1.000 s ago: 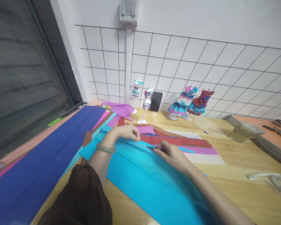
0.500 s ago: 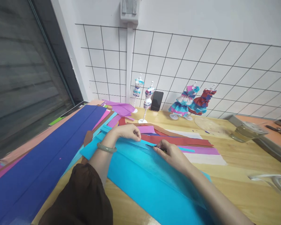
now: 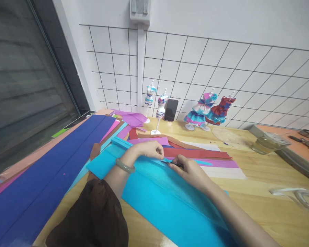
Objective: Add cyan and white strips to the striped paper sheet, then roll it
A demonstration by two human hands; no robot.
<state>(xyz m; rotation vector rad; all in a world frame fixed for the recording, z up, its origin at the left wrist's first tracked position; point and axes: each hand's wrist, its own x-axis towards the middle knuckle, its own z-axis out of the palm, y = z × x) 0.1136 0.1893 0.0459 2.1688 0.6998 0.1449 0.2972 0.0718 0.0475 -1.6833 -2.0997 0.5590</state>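
A large light-blue paper sheet (image 3: 154, 202) lies across the table under both arms. My left hand (image 3: 151, 150), bent at the wrist above a bangle, pinches the sheet's far edge. My right hand (image 3: 186, 168) is closed on small dark scissors (image 3: 178, 165), whose blades point left at that edge, close to my left fingertips. A narrow light-blue strip (image 3: 203, 162) extends to the right past the scissors. Just beyond lie a red strip (image 3: 195, 153), a purple strip (image 3: 229, 163) and a white strip (image 3: 231, 173).
Dark-blue paper (image 3: 48, 171) covers the left side. Small dressed mannequins (image 3: 161, 108) and a phone (image 3: 171, 110) stand by the gridded wall. On the right are a lidded cup (image 3: 266, 144), a tray (image 3: 285, 132) and a white cable (image 3: 302, 197).
My left hand has slid right along the edge, closer to the scissors. My right hand has hardly moved. The whole view has shifted slightly left.
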